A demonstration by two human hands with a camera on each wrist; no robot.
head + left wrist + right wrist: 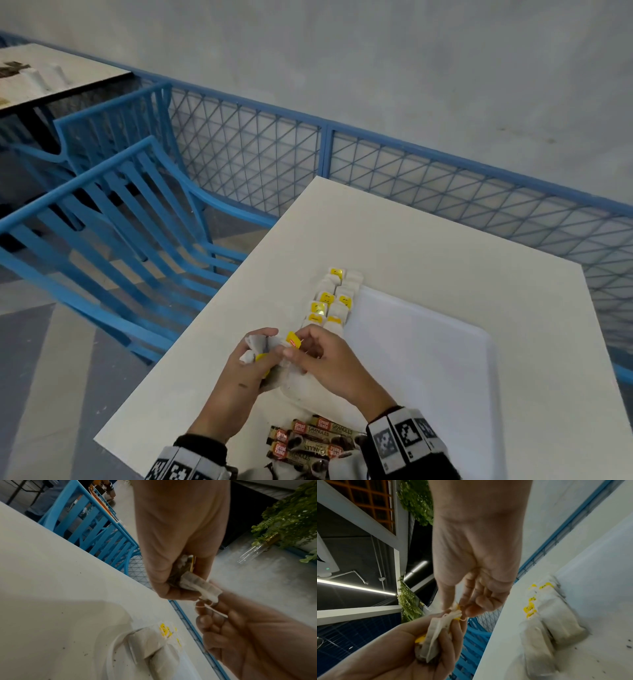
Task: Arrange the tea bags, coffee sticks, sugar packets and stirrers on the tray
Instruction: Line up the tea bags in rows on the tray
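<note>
Tea bags in hand: a small bunch of tea bags [263, 353] sits in the left hand [236, 373], held just above the near left corner of the tray [428, 342].
Left grip: fingers curled round the bunch, clasping it [433, 639].
Right grip: the right hand [329, 363] pinches a yellow tag [294, 340] and its string at the top of the bunch, thumb and fingertips closed on it.
Laid tea bags: two rows of tea bags with yellow tags [334, 298] run along the tray's left edge, side by side and touching, reaching toward the tray's far left corner.
Coffee sticks: a loose heap of brown coffee sticks [308, 442] lies on the table near the tray's near edge, between the two wrists.
Tray: white, resting on the white table [445, 246].
Beyond the table: blue chairs [120, 212] stand to the left of the tray's side of the table, and a blue mesh railing [445, 171] runs behind it.
</note>
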